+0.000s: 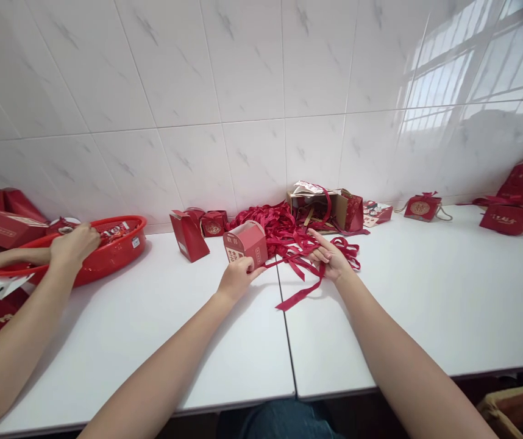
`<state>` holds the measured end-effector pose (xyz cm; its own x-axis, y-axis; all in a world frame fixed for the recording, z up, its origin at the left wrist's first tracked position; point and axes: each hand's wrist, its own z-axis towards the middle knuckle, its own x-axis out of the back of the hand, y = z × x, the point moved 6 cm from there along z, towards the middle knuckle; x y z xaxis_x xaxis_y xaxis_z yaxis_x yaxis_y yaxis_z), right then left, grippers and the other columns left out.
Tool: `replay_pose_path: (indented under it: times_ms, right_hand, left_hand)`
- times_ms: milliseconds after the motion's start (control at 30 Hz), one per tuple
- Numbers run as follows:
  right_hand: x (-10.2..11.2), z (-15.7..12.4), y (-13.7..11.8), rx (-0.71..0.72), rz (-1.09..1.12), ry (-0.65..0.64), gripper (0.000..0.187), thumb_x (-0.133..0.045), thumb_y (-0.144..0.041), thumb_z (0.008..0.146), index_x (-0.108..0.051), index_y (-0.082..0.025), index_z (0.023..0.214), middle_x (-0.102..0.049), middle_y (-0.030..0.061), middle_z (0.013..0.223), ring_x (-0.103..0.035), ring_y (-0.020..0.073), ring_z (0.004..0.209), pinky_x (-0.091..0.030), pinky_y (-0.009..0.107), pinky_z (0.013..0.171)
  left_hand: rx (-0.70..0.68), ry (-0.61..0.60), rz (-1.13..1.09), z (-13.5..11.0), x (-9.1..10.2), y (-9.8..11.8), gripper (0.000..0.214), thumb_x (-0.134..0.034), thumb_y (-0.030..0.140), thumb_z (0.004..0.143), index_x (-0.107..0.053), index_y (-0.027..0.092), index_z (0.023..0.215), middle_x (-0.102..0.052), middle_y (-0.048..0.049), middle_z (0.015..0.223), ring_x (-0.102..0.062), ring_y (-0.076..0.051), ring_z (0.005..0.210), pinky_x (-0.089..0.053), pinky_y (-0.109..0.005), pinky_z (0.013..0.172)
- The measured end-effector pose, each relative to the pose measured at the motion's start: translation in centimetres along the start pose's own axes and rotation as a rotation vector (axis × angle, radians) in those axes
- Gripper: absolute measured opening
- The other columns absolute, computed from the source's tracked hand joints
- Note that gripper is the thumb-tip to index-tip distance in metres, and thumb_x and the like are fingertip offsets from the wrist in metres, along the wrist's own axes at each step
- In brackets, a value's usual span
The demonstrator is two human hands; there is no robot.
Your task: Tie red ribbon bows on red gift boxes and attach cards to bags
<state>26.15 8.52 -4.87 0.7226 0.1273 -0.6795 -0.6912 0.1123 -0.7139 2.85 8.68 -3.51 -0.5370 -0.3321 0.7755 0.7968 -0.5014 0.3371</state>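
Observation:
A small red gift box (pixel 247 239) with a curved top and white print stands tilted at the middle of the table. My left hand (pixel 235 279) is closed on its near lower edge, thumb pointing right. A red ribbon (pixel 298 296) runs from beside the left thumb toward my right hand (pixel 330 256) and hangs with a loose end on the table. The right hand's fingers are curled round the ribbon, its index finger stretched out. Right behind both hands lies a tangled heap of red ribbons (pixel 268 218).
An open carton (pixel 341 210) spills ribbons against the tiled wall. Red boxes (pixel 189 236) stand left of the heap, and another small box (pixel 422 207) stands right. At left, a co-worker's hands (pixel 73 244) reach over a red plastic basket (pixel 119 261). A seam splits the white table (pixel 225 366).

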Motion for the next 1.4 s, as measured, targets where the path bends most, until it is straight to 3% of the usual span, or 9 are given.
replay_pose_path:
  times_ms: [167, 300, 500, 867, 967, 1033, 1133, 1300, 1400]
  right_hand:
    - [-0.7, -0.3, 1.8, -0.193, -0.13, -0.099, 0.037, -0.075, -0.04, 0.068, -0.063, -0.02, 0.096, -0.026, -0.0148, 0.032, -0.02, 0.0029, 0.032, -0.022, 0.021, 0.04]
    - [-1.0, -1.0, 3.1, -0.36, -0.34, -0.187, 0.029, -0.075, -0.036, 0.069, -0.061, -0.016, 0.084, -0.031, -0.0127, 0.032, -0.022, 0.0034, 0.034, -0.017, 0.02, 0.038]
    - [-1.0, -1.5, 4.3, -0.482, -0.494, -0.253, 0.035, -0.075, -0.036, 0.069, -0.062, -0.014, 0.093, -0.04, -0.0104, 0.035, -0.022, 0.0031, 0.035, -0.019, 0.018, 0.038]
    - [-3.6, -2.4, 4.8, -0.421, -0.594, -0.481, 0.028, -0.072, -0.042, 0.071, -0.061, -0.017, 0.077, -0.05, -0.0074, 0.037, -0.04, 0.0051, 0.033, -0.031, 0.017, 0.038]
    - [-3.8, -2.6, 5.3, -0.454, -0.601, -0.49, 0.028, -0.074, -0.041, 0.068, -0.063, -0.015, 0.072, -0.068, 0.0021, 0.063, -0.06, 0.0097, 0.053, -0.043, 0.019, 0.048]
    - [-3.7, -2.5, 5.5, -0.462, -0.619, -0.485, 0.027, -0.076, -0.039, 0.066, -0.068, -0.014, 0.073, -0.071, 0.0064, 0.08, -0.065, 0.0132, 0.069, -0.048, 0.022, 0.059]
    - [-3.4, -2.4, 5.5, -0.46, -0.647, -0.466, 0.027, -0.077, -0.037, 0.065, -0.072, -0.014, 0.078, -0.07, 0.0064, 0.079, -0.064, 0.0141, 0.072, -0.049, 0.023, 0.063]
    - [-4.1, -2.8, 5.4, -0.468, -0.647, -0.548, 0.024, -0.077, -0.034, 0.065, -0.073, -0.013, 0.076, -0.069, 0.0053, 0.073, -0.062, 0.0116, 0.067, -0.049, 0.024, 0.067]
    - [-4.7, -3.3, 5.4, -0.474, -0.602, -0.617, 0.023, -0.078, -0.032, 0.065, -0.073, -0.013, 0.076, -0.069, 0.0049, 0.073, -0.063, 0.0119, 0.068, -0.049, 0.027, 0.072]
  left_hand:
    - [0.154, -0.167, 0.192, -0.2, -1.2, -0.7, 0.026, -0.057, 0.034, 0.078, -0.051, 0.019, 0.058, -0.055, -0.0016, 0.059, -0.049, -0.015, 0.057, -0.027, -0.025, 0.052]
    - [0.22, -0.114, 0.219, -0.1, -0.3, -1.0, 0.028, -0.047, 0.028, 0.081, -0.058, 0.018, 0.057, -0.06, -0.0072, 0.06, -0.053, -0.019, 0.058, -0.025, -0.028, 0.053]
    - [0.295, 0.017, 0.133, 0.1, 1.2, -2.1, 0.038, -0.039, 0.034, 0.085, -0.06, 0.018, 0.058, -0.061, -0.0078, 0.061, -0.052, -0.019, 0.058, -0.024, -0.028, 0.053]
    - [0.417, 0.169, -0.242, -0.4, 0.7, -2.9, 0.05, -0.029, 0.045, 0.088, -0.037, 0.022, 0.043, -0.046, -0.0021, 0.04, -0.048, -0.017, 0.047, -0.029, -0.027, 0.047]
    - [0.467, 0.182, -0.321, -0.5, 0.4, -3.1, 0.051, -0.031, 0.05, 0.086, -0.036, 0.023, 0.043, -0.045, -0.0013, 0.039, -0.046, -0.016, 0.045, -0.03, -0.027, 0.046]
    - [0.483, 0.205, -0.37, -0.5, 0.3, -3.2, 0.049, -0.034, 0.053, 0.084, -0.039, 0.022, 0.046, -0.047, -0.0005, 0.043, -0.045, -0.015, 0.047, -0.029, -0.026, 0.047]
    - [0.459, 0.228, -0.396, -0.4, 0.3, -3.1, 0.045, -0.034, 0.051, 0.085, -0.044, 0.021, 0.054, -0.052, 0.0, 0.05, -0.047, -0.015, 0.051, -0.031, -0.025, 0.049]
    - [0.406, 0.144, -0.312, -0.6, 0.4, -2.3, 0.045, -0.033, 0.048, 0.086, -0.049, 0.02, 0.054, -0.055, -0.0014, 0.052, -0.049, -0.016, 0.051, -0.03, -0.026, 0.05]
    - [0.257, 0.002, -0.092, -0.7, 0.1, -0.6, 0.037, -0.044, 0.041, 0.083, -0.052, 0.021, 0.053, -0.056, -0.0014, 0.053, -0.049, -0.017, 0.053, -0.026, -0.026, 0.051]
